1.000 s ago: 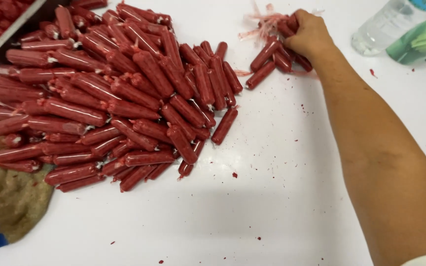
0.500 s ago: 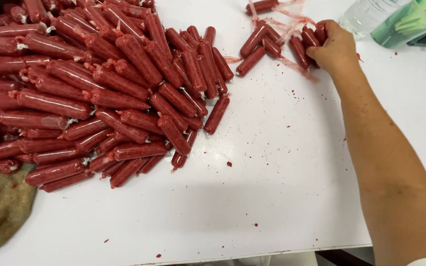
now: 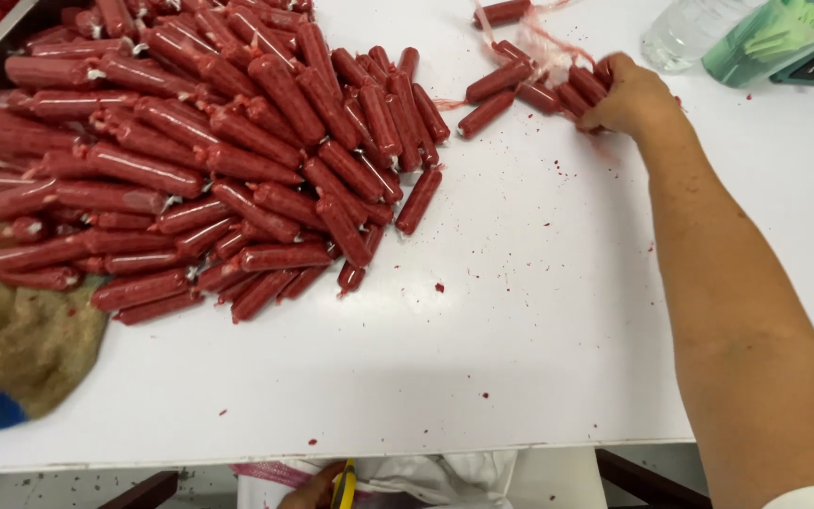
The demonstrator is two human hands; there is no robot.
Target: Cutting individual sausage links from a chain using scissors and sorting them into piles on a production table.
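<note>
**Head view: red sausages on white worktop**

Head view, one entry. Right hand (image 3: 631, 99): reaches far across the worktop (image 3: 539, 339), fingers curled down and closed on a small cluster of sausages (image 3: 558, 90) at the far right, likely to gather them together. Cluster: short red cylinders in glossy casing, pinched ends, thin pinkish string trailing among them. Large sausage heap (image 3: 209, 160): same kind, piled loosely at left, well apart from the cluster. Left hand (image 3: 317, 485): only partly visible below the near edge, beside something yellow; cannot tell its grip. Clear plastic bottle (image 3: 690, 33) stands far right. Coarse brownish cloth (image 3: 30, 339) lies near left. Red crumbs dot the smooth surface.
</note>
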